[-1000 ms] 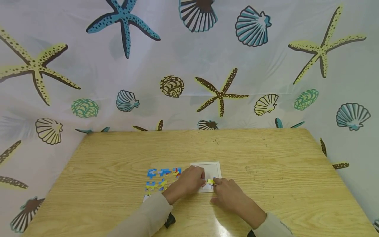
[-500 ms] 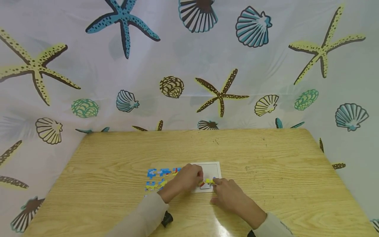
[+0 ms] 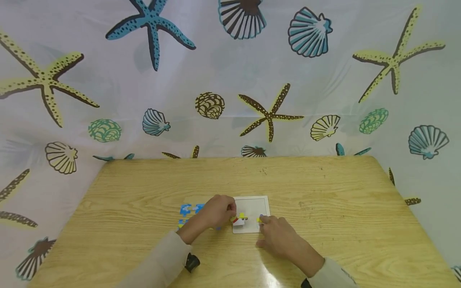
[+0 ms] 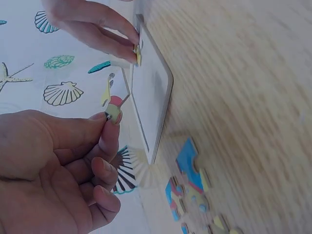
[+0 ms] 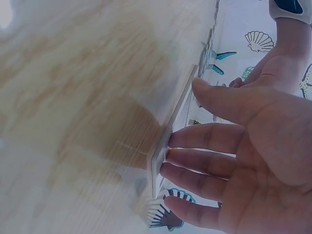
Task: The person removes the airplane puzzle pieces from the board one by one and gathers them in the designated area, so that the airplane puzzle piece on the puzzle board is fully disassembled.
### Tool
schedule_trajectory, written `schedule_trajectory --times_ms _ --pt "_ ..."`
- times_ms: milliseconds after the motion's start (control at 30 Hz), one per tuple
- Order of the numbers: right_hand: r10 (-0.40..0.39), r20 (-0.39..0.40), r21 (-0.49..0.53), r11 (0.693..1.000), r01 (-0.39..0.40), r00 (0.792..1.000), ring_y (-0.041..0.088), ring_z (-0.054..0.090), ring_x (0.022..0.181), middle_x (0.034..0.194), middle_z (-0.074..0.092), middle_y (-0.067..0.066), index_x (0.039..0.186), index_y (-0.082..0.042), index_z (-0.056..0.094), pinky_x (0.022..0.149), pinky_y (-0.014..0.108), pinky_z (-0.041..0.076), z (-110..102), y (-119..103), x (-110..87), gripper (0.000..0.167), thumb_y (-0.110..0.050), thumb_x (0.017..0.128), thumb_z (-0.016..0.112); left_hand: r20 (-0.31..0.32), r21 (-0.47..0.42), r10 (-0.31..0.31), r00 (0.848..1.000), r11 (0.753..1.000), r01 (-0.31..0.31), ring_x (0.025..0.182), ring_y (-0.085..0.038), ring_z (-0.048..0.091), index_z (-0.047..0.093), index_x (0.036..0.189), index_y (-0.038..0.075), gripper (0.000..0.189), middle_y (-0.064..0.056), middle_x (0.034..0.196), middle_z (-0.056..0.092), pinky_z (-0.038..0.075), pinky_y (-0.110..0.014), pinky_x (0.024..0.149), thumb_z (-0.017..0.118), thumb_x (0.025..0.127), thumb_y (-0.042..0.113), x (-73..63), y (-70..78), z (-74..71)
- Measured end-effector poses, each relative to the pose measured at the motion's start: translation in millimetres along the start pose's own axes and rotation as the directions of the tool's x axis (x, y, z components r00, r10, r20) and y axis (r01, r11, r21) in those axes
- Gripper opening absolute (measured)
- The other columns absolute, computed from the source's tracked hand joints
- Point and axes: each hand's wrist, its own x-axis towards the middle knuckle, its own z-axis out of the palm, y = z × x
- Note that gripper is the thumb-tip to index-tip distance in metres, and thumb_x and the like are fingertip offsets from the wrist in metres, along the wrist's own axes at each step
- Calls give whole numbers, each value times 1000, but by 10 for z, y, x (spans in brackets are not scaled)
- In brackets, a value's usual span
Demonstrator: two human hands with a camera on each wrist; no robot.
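Between thumb and index finger my left hand (image 3: pixel 215 213) pinches a jigsaw piece (image 4: pixel 114 103), white and yellow with a red part. The piece is tilted, held above the left side of a white puzzle tray (image 3: pixel 253 205). My right hand (image 3: pixel 280 237) rests its fingertips at the tray's right edge, touching a small yellow and white piece (image 3: pixel 259 220) that they partly cover. In the right wrist view, the right hand's fingers (image 5: pixel 207 136) look mostly straight against the tray. Left of the tray, loose blue jigsaw pieces (image 3: pixel 185 209) lie partly hidden behind the left forearm.
The wooden table (image 3: pixel 324 192) extends on all sides of the tray. A light cloth (image 3: pixel 223 72) printed with starfish and shells hangs behind and beside it. A black strap piece (image 3: pixel 192 263) sits beneath the left sleeve.
My left hand has moved left, drawing its piece away from the piece under the right fingers and tilting it. The right hand stays in place.
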Motion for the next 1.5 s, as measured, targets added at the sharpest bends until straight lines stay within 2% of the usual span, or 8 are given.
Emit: schedule_trajectory --times_ms 200,467,667,933,1067,1100,1200,1500 --pt "-10 -18 -13 1000 10 1000 31 65 105 121 64 17 89 -5 75 81 35 55 5 -36 -2 36 -40 81 71 2 -10 24 1000 1000 -24 50 -7 44 63 76 4 13 -5 69 63 38 -20 51 61 89 3 -95 -88 -72" --pt "12 1 -78 997 -12 1000 29 65 105 122 64 15 93 -4 74 83 38 55 12 -101 -15 42 -44 81 70 11 10 56 998 998 -56 58 -6 48 63 77 6 12 -1 74 64 42 -20 57 62 88 4 -217 -234 -152" --pt "14 -5 -79 997 -14 1000 29 65 105 123 63 15 96 -4 74 83 40 55 20 -111 -17 43 -44 81 70 39 -28 65 997 998 -64 50 -5 44 64 76 4 13 -3 71 64 39 -19 51 60 89 3 -324 -317 -238" --pt "-8 -28 -65 998 6 1000 30 66 104 122 64 16 95 -3 74 83 39 55 0 -123 -33 41 -42 82 70 115 -70 67 991 996 -60 57 -5 43 63 78 3 12 -2 72 61 39 -19 53 59 89 2 -451 -441 -314" --pt "-17 -42 -62 998 14 999 30 66 103 121 64 17 98 -1 72 82 37 55 10 -124 -35 44 -42 81 70 140 -97 115 983 990 -102 58 -4 43 62 76 5 13 0 71 59 40 -20 55 59 89 0 -523 -543 -338" --pt "-19 -44 -59 998 16 999 30 66 103 121 64 17 99 -1 72 82 36 55 17 -124 -35 45 -42 81 70 135 -90 144 980 987 -133 58 -4 43 61 75 5 14 0 70 58 40 -20 54 59 88 -1 -542 -573 -341" --pt "-16 -41 -61 998 13 999 30 66 104 122 64 17 100 0 71 82 36 55 23 -118 -28 46 -42 82 70 119 -60 166 979 985 -160 57 -1 42 62 73 7 15 3 67 57 40 -19 53 60 87 0 -581 -633 -368" --pt "5 -10 -82 997 -6 1000 29 65 105 124 63 16 101 -1 71 83 39 55 2 -131 -24 47 -44 83 68 153 -50 107 982 994 -101 57 -2 44 64 75 7 14 0 68 60 41 -20 54 60 88 2 -671 -704 -430"
